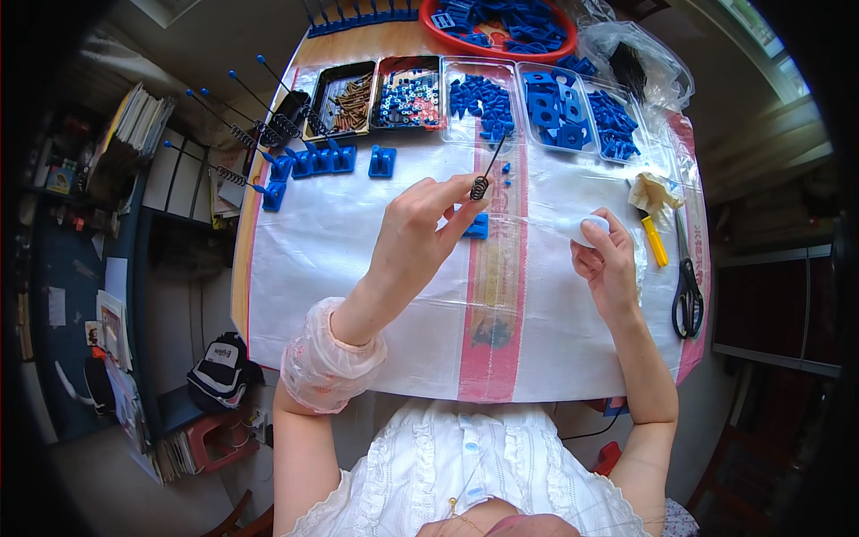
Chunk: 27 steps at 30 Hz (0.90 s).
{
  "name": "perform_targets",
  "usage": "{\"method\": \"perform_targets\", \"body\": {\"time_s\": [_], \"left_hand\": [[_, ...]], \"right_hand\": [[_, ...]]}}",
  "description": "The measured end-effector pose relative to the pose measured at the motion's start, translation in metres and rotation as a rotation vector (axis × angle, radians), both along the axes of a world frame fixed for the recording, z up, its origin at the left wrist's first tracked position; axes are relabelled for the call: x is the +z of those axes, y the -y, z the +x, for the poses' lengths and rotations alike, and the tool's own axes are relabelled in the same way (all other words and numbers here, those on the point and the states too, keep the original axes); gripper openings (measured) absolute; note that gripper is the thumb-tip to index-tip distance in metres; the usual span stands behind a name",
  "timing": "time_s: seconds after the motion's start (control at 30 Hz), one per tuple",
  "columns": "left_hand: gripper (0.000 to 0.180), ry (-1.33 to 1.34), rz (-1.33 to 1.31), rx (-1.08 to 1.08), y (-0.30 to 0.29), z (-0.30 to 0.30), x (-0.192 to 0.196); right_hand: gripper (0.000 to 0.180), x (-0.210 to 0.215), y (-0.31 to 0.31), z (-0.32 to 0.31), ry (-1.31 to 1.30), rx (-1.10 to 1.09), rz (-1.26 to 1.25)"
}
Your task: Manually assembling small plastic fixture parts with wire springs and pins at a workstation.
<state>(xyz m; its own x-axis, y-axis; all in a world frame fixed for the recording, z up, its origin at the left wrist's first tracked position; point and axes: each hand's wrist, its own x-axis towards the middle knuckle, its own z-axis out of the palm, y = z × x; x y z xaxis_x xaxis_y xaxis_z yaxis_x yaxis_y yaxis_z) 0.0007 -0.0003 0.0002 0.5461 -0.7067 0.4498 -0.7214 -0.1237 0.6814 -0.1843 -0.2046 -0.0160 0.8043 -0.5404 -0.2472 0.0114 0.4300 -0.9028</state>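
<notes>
Nearest the lens, the left hand point(413, 234) pinches a spring-tipped black rod point(484, 175) between closed fingers, held just above a small blue plastic base point(477, 225) on the white sheet point(340, 295); the right hand point(607, 259) curls around a small white object point(591, 229), grip closed; finished rod-and-base pieces point(268, 174) already lie in a row at the table's left, judging by which several are done; trays of blue parts point(573, 112) stay well stocked, so much seems left.

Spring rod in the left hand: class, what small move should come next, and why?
Probably lower the spring rod, spring end first, onto the blue block just beneath it. The left hand holds it right above that block, and finished blocks with rods line the table's left edge.
</notes>
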Motion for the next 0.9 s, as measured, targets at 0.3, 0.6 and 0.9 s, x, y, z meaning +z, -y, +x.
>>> {"method": "perform_targets", "body": {"time_s": [0.3, 0.6, 0.9], "left_hand": [[0.026, -0.023, 0.008, 0.001, 0.0000, -0.0007, 0.0014], [0.025, -0.014, 0.010, -0.002, -0.0004, -0.0005, 0.0016], [0.025, -0.010, -0.007, -0.002, 0.0002, 0.0000, 0.0002]], "right_hand": [[0.015, -0.0012, 0.0004, -0.0004, 0.010, 0.016, 0.012], [0.016, -0.0003, -0.0022, 0.0010, 0.003, 0.002, 0.010], [0.016, 0.0001, -0.0011, 0.0000, 0.003, 0.016, 0.015]]}}
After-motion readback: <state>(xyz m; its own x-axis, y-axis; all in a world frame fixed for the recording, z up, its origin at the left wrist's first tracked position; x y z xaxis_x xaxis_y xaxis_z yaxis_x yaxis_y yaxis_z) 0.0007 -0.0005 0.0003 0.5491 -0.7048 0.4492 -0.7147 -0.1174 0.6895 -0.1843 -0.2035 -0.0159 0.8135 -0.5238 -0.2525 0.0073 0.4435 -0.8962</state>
